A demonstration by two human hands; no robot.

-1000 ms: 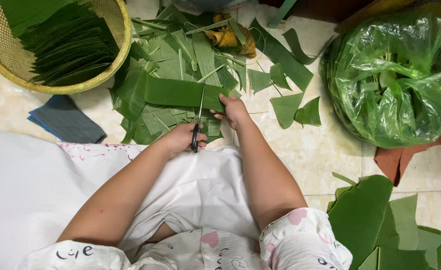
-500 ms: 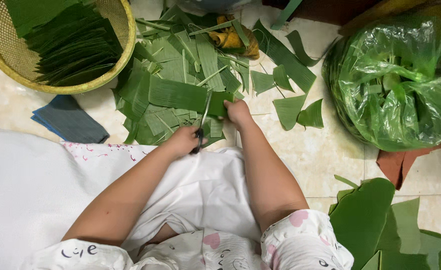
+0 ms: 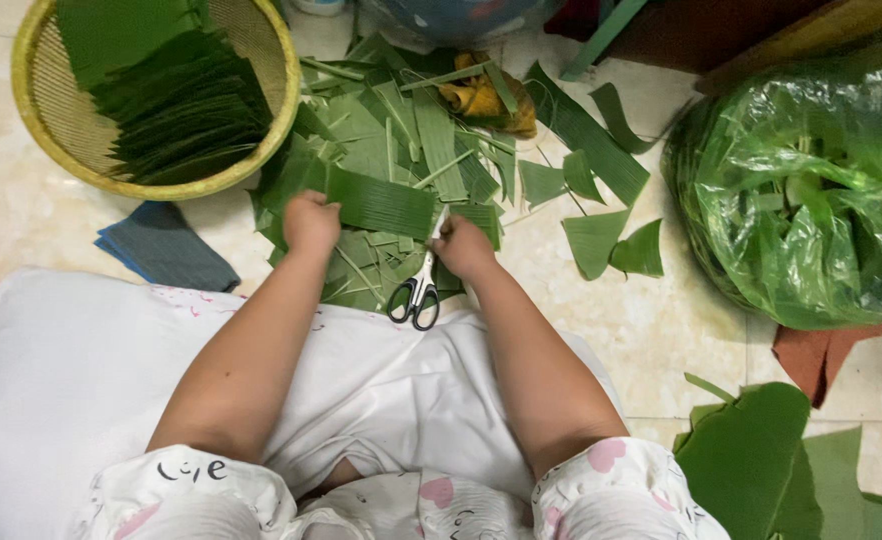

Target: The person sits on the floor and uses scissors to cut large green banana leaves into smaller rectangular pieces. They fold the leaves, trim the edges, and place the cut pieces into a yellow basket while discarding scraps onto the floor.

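Head view shows left hand [image 3: 311, 222] pinching long green leaf strip [image 3: 379, 203] on the floor pile, right hand [image 3: 461, 247] closed beside black-handled scissors [image 3: 418, 293]; trimming step, next needs the scissors.

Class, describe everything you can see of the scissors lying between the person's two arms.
The scissors have black looped handles and pale metal blades. They lie flat, handles toward the person, blades pointing up and away toward the pile of cut green leaf strips. The blades look shut or nearly so. The handles rest at the edge of the white cloth on the lap. No hand holds them: the right hand sits just beside the blade tips, and the left hand holds a leaf piece.
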